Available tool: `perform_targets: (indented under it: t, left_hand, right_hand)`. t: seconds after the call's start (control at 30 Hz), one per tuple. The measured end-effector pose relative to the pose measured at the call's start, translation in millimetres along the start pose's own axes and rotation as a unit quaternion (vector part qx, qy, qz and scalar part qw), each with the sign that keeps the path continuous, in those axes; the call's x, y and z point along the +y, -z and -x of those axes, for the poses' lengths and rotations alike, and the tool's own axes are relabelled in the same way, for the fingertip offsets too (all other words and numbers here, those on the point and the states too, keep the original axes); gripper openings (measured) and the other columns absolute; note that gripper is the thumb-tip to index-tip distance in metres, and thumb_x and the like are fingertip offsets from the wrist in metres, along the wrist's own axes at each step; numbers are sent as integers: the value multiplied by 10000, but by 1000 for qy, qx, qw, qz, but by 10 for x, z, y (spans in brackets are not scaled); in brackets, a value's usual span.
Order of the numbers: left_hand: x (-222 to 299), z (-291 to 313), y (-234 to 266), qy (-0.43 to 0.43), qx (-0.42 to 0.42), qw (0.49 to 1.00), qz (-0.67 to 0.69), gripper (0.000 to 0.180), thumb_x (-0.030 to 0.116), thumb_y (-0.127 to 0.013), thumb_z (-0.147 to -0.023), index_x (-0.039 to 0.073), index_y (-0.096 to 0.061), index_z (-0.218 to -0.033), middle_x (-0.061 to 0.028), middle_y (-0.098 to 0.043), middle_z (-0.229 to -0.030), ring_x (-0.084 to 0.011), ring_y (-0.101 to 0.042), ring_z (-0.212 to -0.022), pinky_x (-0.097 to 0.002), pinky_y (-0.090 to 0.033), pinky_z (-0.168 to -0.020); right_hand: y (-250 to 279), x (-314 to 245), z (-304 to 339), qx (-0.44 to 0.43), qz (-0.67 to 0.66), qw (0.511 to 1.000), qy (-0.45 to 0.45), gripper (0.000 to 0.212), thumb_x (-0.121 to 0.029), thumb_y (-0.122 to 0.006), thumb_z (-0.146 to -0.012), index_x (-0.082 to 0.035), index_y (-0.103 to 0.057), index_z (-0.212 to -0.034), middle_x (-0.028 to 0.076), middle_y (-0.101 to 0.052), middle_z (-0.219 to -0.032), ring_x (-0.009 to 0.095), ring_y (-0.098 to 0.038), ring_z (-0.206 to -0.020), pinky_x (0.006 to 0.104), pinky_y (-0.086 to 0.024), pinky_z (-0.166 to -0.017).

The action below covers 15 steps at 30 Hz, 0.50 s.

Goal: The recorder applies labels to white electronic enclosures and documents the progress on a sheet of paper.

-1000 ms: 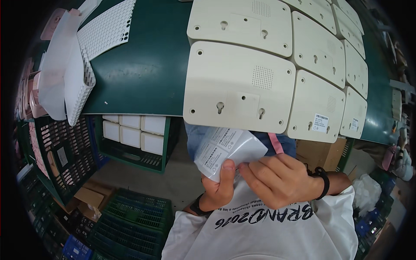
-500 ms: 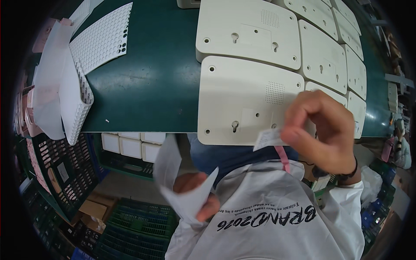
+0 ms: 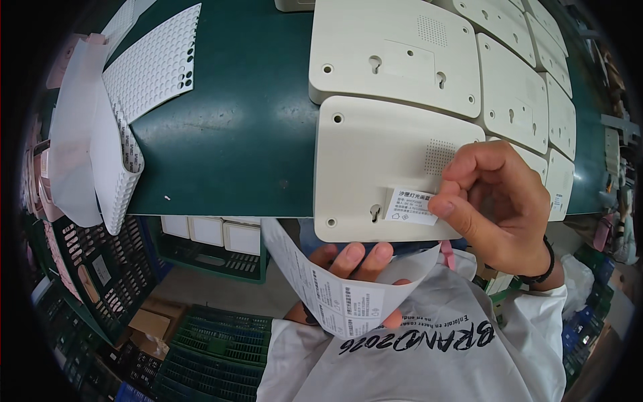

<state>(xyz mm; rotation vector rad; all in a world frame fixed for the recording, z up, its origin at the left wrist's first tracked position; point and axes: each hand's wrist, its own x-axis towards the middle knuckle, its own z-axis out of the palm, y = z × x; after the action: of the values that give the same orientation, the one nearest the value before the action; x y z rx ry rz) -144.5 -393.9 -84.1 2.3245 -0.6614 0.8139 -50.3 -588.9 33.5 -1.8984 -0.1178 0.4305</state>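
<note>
A small white printed label [image 3: 407,205] is pinched between the thumb and fingers of my right hand [image 3: 501,204]. It lies over the shallow recess on the back of the nearest cream plastic housing [image 3: 358,154], between the keyhole slots and below the speaker holes; whether its whole face touches I cannot tell. My left hand [image 3: 353,260] is closed on a curling white sheet of labels [image 3: 311,285], just off the table's front edge. Its fingers show above the sheet, with the palm hidden behind it.
More cream housings [image 3: 395,60] lie face down in rows on the green table [image 3: 234,147]. At the left rest a white sheet with round holes [image 3: 151,70] and translucent film [image 3: 70,127]. Green crates [image 3: 214,348] stand below, one with white-framed boxes [image 3: 241,238].
My right hand has brought the label down onto the recess of the nearest housing. The left hand has risen to the right with the label sheet, whose printed side now shows.
</note>
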Motion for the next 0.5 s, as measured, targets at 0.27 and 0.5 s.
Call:
perform_targets:
  t: [0.27,0.5]
  left_hand:
    - [-63,-31,-241,-32,118,992,-1,687,569,-91,-1018,179,-535,-1369,-89,-659,-1166,-294,-529,-1226,-476,-494,-921]
    - [-88,5,-265,-45,132,990,-2,695,537,-59,-1024,172,-532,-1378,-104,-675,-1135,-304,-549,-1203,-493,-510,-896]
  right_hand:
    - [-9,23,-8,-9,58,997,40,261,75,-719,-826,35,-538,-1009,50,-621,-780,35,-536,-639,174,-402,-538]
    - [1,33,-14,-11,69,996,59,262,88,-720,-817,35,-542,-1001,61,-629,-766,38,-553,-624,176,-398,-515]
